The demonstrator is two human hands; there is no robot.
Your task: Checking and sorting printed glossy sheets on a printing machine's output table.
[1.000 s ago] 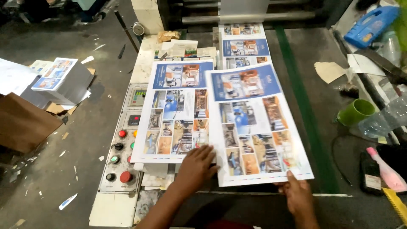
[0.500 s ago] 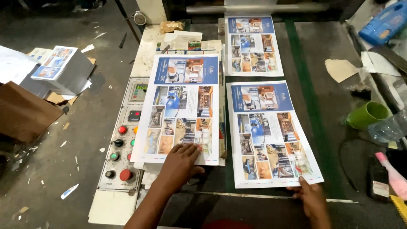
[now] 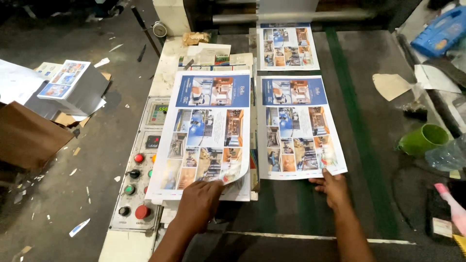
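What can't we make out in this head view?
- Left hand fingertips: tucked under the lifted corner of the top printed sheet.
- How many sheets lie in the stack: only the edges show.
- Control panel, right part: covered by the stack.
- Pink bottle: cut off by the right edge.
- Right hand holds the second sheet; its underside is unseen.

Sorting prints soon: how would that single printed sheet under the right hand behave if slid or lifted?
The printed sheet looks thin, so probably floppy when lifted. The neighbouring stack's top sheet already curls at the left hand. Lying flat on the belt by the right hand, it likely slides easily.
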